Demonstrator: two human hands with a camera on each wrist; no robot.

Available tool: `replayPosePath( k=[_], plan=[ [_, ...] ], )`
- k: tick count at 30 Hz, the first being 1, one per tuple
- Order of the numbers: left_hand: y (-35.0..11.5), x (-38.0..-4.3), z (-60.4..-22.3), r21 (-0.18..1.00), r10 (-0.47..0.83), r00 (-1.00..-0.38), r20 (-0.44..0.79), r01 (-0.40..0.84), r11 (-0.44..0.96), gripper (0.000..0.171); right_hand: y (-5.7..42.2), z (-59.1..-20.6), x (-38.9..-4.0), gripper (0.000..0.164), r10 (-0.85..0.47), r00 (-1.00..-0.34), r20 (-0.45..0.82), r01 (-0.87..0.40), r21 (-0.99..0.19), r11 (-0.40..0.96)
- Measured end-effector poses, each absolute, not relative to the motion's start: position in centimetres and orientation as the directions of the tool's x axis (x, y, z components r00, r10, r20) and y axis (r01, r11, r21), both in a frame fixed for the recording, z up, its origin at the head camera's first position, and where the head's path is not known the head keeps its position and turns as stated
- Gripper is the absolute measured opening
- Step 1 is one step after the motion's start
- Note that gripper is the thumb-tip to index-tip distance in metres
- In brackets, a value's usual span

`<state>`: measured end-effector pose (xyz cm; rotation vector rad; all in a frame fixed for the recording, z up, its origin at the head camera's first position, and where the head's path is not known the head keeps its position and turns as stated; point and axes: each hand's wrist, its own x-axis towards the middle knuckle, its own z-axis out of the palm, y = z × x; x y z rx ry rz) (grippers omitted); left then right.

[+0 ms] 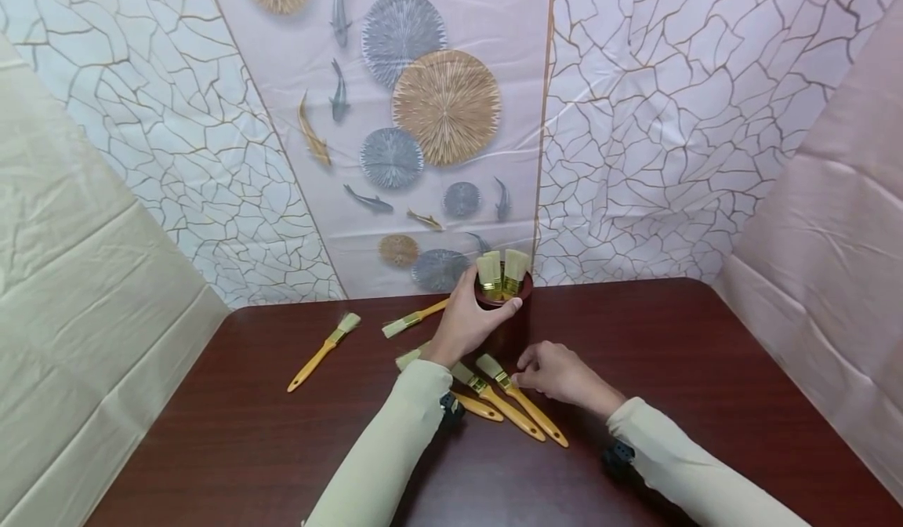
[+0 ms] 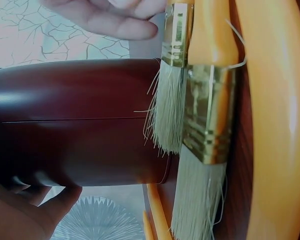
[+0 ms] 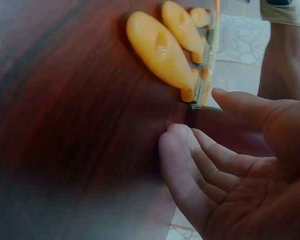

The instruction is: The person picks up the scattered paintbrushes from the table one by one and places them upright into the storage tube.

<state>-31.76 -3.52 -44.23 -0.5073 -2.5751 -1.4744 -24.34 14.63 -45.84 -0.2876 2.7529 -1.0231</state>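
A dark red cylindrical cup point(image 1: 513, 332) stands upright near the table's back edge, several flat paintbrushes point(image 1: 517, 264) in it with bristles up. My left hand point(image 1: 467, 319) holds its side, the thumb near the rim; in the left wrist view, fingers rest along the cup wall point(image 2: 80, 120). My right hand point(image 1: 560, 372) is right of the nearest loose paintbrush point(image 1: 538, 416), with thumb and fingers apart and nothing between them in the right wrist view. That brush's yellow handle point(image 3: 162, 50) lies just beyond the fingertips. Beside it lies another paintbrush point(image 1: 504, 409), bristles partly behind my left wrist.
A paintbrush point(image 1: 324, 353) lies alone at the left of the dark wooden table point(image 1: 233, 441). Another brush point(image 1: 416, 319) lies behind my left hand. Under the left wrist a handle point(image 1: 480, 408) sticks out. Patterned cloth point(image 1: 635, 158) hangs behind the table.
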Motion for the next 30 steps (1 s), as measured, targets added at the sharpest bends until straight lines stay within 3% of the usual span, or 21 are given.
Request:
replayPosePath(
  k=[3,8,10,25,30],
  plan=[
    [-3.6,-31.8,-44.3,0.81,0.222,-0.934,0.281,0.355,0.467,0.103,14.0,-46.0,-24.6,0.018,-0.25,-0.964,-0.087,-0.147,-0.609,0.779],
    [-3.6,-31.9,-44.3,0.812,0.224,-0.932,0.286,0.36,0.459,0.101,13.2,-46.2,-25.0,0.043,-0.269,-0.961,-0.071,-0.182,-0.57,0.801],
    [-3.6,-32.0,-44.4,0.814,0.225,-0.932,0.285,0.359,0.456,0.102,13.1,-46.3,-25.0,0.046,-0.268,-0.961,-0.072,-0.181,-0.569,0.802],
    [-3.6,-32.0,-44.3,0.815,0.227,-0.928,0.295,0.369,0.447,0.097,14.3,-45.5,-24.4,0.02,-0.255,-0.953,-0.165,-0.111,-0.592,0.798],
    [-3.5,-31.9,-44.5,0.815,0.225,-0.928,0.296,0.368,0.448,0.097,14.6,-45.6,-24.2,0.021,-0.257,-0.955,-0.15,-0.122,-0.589,0.799]
  ],
)
